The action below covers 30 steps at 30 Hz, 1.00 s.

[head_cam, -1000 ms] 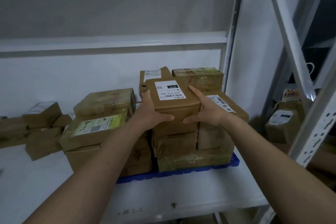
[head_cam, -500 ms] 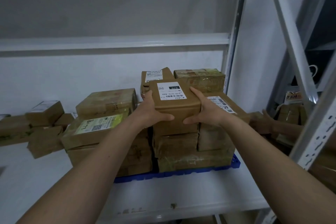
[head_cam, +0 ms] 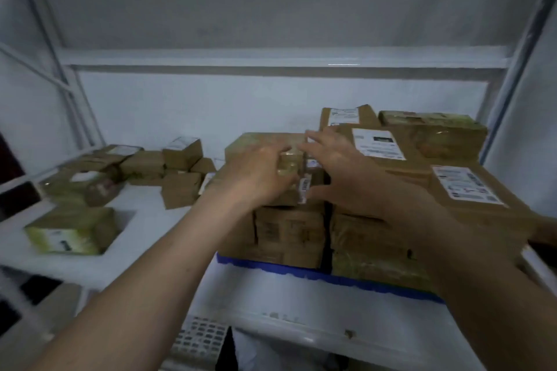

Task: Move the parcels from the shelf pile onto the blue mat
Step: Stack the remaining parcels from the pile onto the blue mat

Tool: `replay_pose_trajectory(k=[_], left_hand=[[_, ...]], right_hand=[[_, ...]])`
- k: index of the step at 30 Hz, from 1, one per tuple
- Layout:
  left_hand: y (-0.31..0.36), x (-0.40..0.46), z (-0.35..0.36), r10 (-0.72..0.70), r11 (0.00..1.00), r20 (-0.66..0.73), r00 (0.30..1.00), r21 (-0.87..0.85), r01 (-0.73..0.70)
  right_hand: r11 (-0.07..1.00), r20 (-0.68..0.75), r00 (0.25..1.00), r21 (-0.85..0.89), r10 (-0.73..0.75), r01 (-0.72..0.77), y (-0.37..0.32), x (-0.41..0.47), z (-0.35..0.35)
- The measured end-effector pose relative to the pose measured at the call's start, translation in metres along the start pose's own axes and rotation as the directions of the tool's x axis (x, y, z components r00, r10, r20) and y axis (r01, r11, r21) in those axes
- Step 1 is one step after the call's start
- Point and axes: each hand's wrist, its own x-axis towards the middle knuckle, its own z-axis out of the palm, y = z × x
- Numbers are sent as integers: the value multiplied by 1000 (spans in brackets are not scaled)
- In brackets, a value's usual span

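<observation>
Both hands reach over the stacked brown cardboard parcels [head_cam: 289, 229] on the blue mat [head_cam: 301, 271] at the white shelf's [head_cam: 301, 304] front right. The left hand [head_cam: 256, 172] lies on a small taped brown box [head_cam: 289, 159] atop the stack, fingers loosely curved; blur hides whether it grips. The right hand [head_cam: 337, 172] hovers beside it, fingers spread. Loose brown parcels [head_cam: 180, 172] lie at the shelf's back left.
</observation>
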Motion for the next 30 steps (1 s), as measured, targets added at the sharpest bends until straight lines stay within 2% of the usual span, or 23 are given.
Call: replay_pose_trajectory(k=[2, 5, 9, 17, 21, 30], left_hand=[[-24, -15, -4, -42, 998, 18, 999, 57, 41], [-65, -37, -13, -193, 969, 77, 978, 173, 177], [-122, -65, -32, -299, 950, 100, 949, 128, 286], [-241, -115, -84, -503, 862, 121, 856, 143, 487], [-297, -135, -111, -507, 861, 115, 854, 105, 497], [-406, -170, -149, -489, 870, 146, 860, 16, 493]], right_hand=[[997, 47, 997, 48, -69, 67, -24, 13, 20], [992, 141, 984, 80, -107, 96, -55, 31, 44], [983, 225, 958, 93, -178, 160, -98, 60, 68], [970, 361, 911, 206, -198, 129, -195, 125, 137], [970, 418, 890, 227, -183, 92, -247, 155, 164], [969, 448, 876, 234, -176, 75, -341, 210, 212]])
